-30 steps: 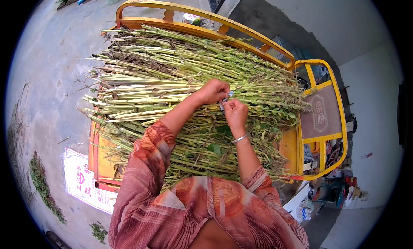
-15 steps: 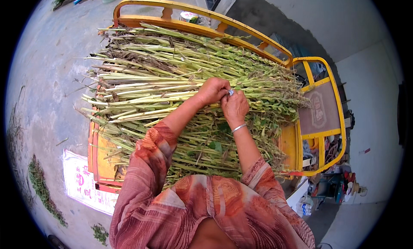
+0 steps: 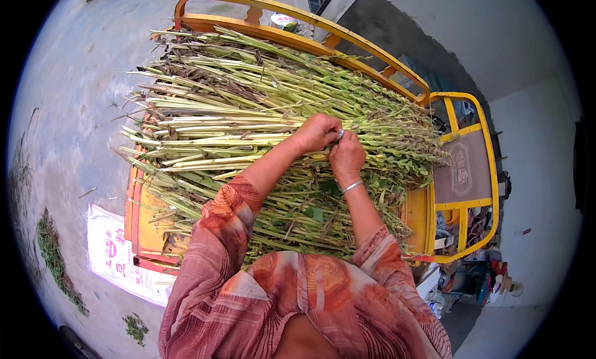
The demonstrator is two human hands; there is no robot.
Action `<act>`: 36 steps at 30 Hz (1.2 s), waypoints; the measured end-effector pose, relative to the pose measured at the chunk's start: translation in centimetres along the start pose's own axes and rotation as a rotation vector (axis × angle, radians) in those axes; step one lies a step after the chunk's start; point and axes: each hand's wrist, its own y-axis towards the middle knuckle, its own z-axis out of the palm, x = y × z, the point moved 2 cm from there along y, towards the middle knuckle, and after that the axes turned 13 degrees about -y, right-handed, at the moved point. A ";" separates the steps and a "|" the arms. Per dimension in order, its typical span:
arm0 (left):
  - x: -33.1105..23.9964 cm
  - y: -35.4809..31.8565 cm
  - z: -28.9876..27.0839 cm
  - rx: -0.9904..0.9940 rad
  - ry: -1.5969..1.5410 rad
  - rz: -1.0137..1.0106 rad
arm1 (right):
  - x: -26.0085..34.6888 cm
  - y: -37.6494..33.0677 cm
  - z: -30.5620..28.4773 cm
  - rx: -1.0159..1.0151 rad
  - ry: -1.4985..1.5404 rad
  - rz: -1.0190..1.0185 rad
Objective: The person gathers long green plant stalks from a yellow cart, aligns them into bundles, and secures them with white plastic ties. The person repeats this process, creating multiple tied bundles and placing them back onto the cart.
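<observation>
1. Both hands meet above the middle of the load: the left hand [image 3: 318,132] is curled into a loose fist over the stalks, the right hand [image 3: 347,155] pinched closed beside it, the two touching at the fingertips.
2. What the fingers grip is too small to tell; a ring shows where the hands meet, and a silver bangle [image 3: 351,186] circles the right wrist.
3. Directly beneath lies a thick pile of long green stalks [image 3: 248,117], cut ends pointing left, leafy tips right.
4. The pile fills the bed of a yellow cart [image 3: 462,176] with curved railings.
5. A printed white sack [image 3: 115,256] lies on the concrete ground [image 3: 68,111] at the cart's left.
</observation>
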 end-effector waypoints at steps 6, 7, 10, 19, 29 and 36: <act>0.6 0.2 -0.1 -0.008 0.009 -0.046 | -2.4 0.4 -0.3 0.102 0.331 -0.092; 0.8 0.2 -0.1 -0.015 0.010 -0.029 | -2.6 0.6 -0.3 0.147 0.411 -0.070; 0.9 0.2 0.0 -0.024 0.003 -0.001 | -2.6 1.1 -1.2 0.206 0.430 -0.125; 1.3 0.7 0.0 -0.061 -0.135 -0.120 | -2.9 1.6 -4.2 0.307 0.061 -0.412; -0.6 0.8 0.3 -0.115 0.205 -0.064 | -1.9 -6.3 0.6 0.014 0.079 -0.235; -1.7 1.4 1.1 -0.067 0.136 -0.134 | -3.5 -5.0 1.3 -0.040 0.180 -0.298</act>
